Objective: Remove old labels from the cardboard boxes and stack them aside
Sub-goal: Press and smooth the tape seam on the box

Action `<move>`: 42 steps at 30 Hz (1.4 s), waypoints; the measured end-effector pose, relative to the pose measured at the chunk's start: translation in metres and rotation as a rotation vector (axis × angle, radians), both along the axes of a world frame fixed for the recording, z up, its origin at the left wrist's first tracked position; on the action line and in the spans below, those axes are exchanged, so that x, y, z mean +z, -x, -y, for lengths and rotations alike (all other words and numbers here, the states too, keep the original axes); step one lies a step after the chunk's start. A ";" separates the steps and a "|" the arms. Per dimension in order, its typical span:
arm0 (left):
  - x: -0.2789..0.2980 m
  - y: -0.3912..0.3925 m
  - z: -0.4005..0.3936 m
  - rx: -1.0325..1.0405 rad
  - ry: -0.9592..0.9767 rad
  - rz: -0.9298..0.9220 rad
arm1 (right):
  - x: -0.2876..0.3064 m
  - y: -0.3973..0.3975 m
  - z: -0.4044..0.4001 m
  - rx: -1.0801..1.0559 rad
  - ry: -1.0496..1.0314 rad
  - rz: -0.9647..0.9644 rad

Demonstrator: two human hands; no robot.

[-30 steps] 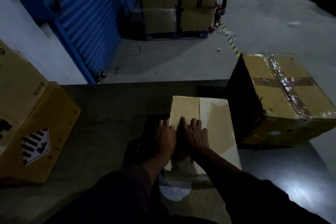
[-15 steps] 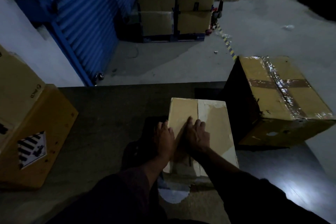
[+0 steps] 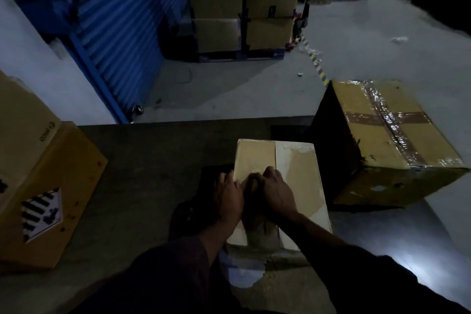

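Observation:
A small cardboard box (image 3: pixel 298 173) lies on the dark table (image 3: pixel 142 160) in front of me, its top partly white with torn label remains. My left hand (image 3: pixel 229 196) rests at the box's left edge, fingers bent on the top. Beside it my right hand (image 3: pixel 276 191) is curled on the middle of the top, fingertips tucked under toward the left hand. What the fingers pinch is hidden in shadow. A torn white paper scrap (image 3: pixel 242 278) lies below the box near my arms.
A yellow box with a striped hazard label (image 3: pixel 43 211) stands at the left of the table. A large taped box (image 3: pixel 390 140) sits at the right. Stacked boxes on a pallet (image 3: pixel 242 7) and a blue roller shutter (image 3: pixel 122 23) are beyond on the grey floor.
My right hand's fingers have curled in from flat, and both hands have shifted slightly on the box top. The box has stayed in place.

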State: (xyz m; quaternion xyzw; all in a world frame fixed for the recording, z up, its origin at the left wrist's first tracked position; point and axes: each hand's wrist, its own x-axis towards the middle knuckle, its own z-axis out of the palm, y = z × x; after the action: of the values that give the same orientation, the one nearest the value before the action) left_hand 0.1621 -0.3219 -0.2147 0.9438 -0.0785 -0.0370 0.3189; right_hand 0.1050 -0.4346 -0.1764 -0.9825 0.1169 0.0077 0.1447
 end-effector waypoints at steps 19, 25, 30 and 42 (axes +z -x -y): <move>-0.001 0.004 -0.001 0.004 0.033 0.076 | 0.003 -0.034 0.012 -0.092 -0.129 0.213; 0.002 0.004 -0.001 0.002 0.052 0.066 | 0.003 -0.034 0.013 -0.062 -0.100 0.181; 0.002 0.003 -0.001 0.008 0.070 0.049 | 0.001 -0.036 0.008 -0.065 -0.046 0.147; 0.000 0.002 -0.002 -0.001 0.065 0.015 | -0.009 -0.014 0.012 -0.002 -0.171 0.138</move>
State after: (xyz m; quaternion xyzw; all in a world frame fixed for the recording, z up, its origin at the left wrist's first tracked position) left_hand 0.1600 -0.3197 -0.2145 0.9331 -0.0828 -0.0273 0.3488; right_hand 0.1193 -0.4468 -0.1857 -0.9646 0.1066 -0.0500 0.2358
